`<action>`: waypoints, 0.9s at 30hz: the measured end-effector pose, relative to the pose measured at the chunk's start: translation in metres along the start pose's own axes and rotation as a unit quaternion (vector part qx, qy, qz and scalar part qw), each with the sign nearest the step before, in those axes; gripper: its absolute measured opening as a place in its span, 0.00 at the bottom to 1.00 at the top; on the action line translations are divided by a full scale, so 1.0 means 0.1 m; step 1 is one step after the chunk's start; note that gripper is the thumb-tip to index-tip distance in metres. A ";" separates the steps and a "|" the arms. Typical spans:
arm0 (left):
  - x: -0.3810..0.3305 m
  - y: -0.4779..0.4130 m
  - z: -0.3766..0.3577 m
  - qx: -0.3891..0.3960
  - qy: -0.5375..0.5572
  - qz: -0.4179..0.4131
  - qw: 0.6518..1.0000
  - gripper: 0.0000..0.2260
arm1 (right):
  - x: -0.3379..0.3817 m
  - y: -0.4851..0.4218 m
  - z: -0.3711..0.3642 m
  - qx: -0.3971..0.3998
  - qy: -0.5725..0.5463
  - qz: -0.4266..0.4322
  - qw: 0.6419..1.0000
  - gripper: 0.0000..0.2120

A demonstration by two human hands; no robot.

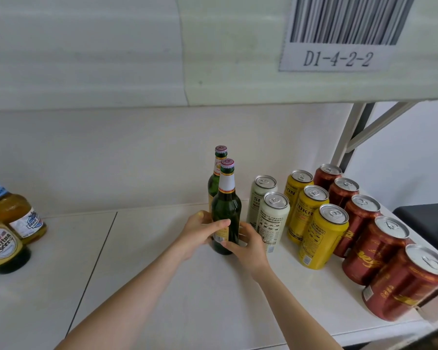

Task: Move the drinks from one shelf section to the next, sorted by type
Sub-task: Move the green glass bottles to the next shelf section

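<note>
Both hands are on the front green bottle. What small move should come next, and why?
Probably open the left hand and right hand: the front green bottle seems to stand upright on the shelf, directly in front of the second green bottle.

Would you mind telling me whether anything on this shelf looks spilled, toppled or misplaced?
Nothing stands out: the green glass bottles, white metal cans, yellow metal cans and red metal cans stand upright in separate rows, with no spill.
</note>
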State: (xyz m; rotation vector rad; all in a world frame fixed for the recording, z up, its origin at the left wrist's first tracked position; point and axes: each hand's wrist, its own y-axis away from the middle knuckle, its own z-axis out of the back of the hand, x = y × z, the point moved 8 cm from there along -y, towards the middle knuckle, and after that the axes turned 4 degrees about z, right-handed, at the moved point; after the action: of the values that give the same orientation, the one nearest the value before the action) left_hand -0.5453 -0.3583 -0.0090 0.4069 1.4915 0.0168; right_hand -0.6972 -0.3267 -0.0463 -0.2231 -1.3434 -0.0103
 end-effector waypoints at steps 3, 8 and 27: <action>0.00 -0.01 0.00 0.003 0.001 0.003 1.000 0.35 | -0.01 -0.01 0.00 0.004 0.009 -0.004 1.000 0.26; 0.01 -0.02 0.01 0.003 -0.003 0.009 1.000 0.22 | 0.00 -0.01 0.01 0.004 0.022 -0.009 1.000 0.27; 0.34 0.50 0.68 -0.118 -0.229 -0.062 0.964 0.22 | 0.07 0.67 0.18 -0.028 0.295 -0.035 0.954 0.30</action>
State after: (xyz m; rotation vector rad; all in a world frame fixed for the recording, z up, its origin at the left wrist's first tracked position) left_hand -0.4650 -0.3200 -0.0260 0.1112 1.0397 0.0006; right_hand -0.7037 -0.2572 -0.0459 -0.1985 -0.7530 -0.1632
